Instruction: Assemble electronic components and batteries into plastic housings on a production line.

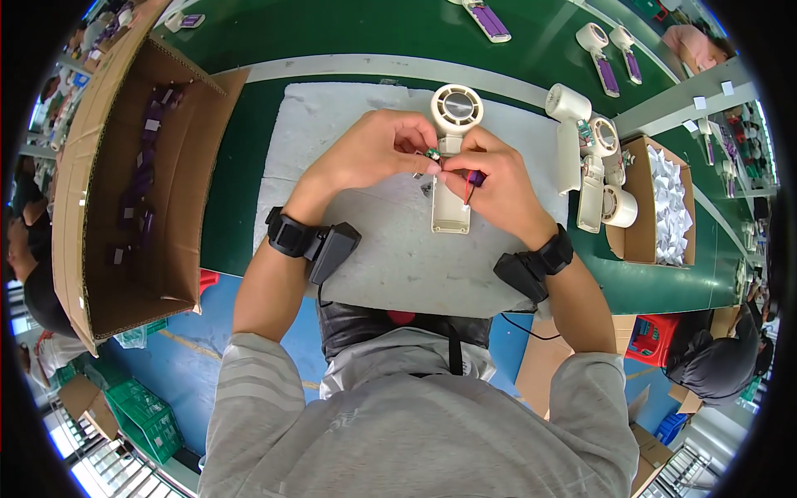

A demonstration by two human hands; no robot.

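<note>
A cream handheld fan (451, 217) lies on the grey foam mat, its round head pointing away from me and its handle open toward me. Over the upper handle, my left hand (374, 149) is closed, pinching a small green circuit board (432, 154). Close beside it, my right hand (502, 183) is closed round a purple battery (476, 178), mostly hidden by the fingers. Red and black wires run from it to a white plug (466, 207) hanging over the handle. The fingertips of both hands nearly meet.
A deep cardboard box (212, 124) with purple pieces stands at the left. Several partly built fans (591, 178) are stacked right of the foam mat (349, 241). Beyond them, a smaller carton (618, 232) holds white folded pieces. More fans (599, 62) lie on the green surface behind.
</note>
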